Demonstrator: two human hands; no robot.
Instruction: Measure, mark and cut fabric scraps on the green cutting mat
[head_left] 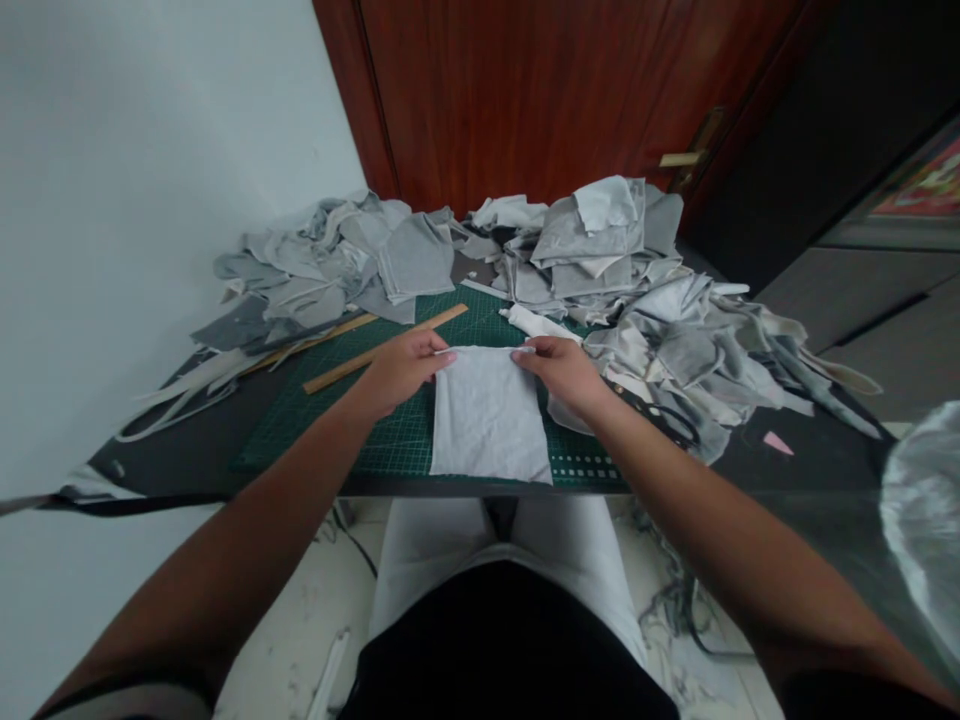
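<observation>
A light grey, nearly square piece of fabric (pixel 491 418) lies over the front part of a green cutting mat (pixel 390 440). My left hand (pixel 409 368) pinches its far left corner between thumb and fingers. At the far right corner, my right hand (pixel 559 368) grips the same fabric in a similar pinch. The far edge runs fairly straight between both hands, and the lower right corner reaches the table's front edge. Just left of my left hand, a wooden ruler (pixel 386 348) rests slantwise on the mat. Scissors (pixel 667 415) with black handles lie partly hidden beyond my right forearm.
Grey fabric scraps are heaped at the back left (pixel 315 260), and another heap (pixel 600 240) spreads along the back right. A pink triangular piece (pixel 778 443) lies on the dark table at right. A clear plastic bag (pixel 926 520) hangs at the right edge. A wooden door (pixel 517 90) stands behind.
</observation>
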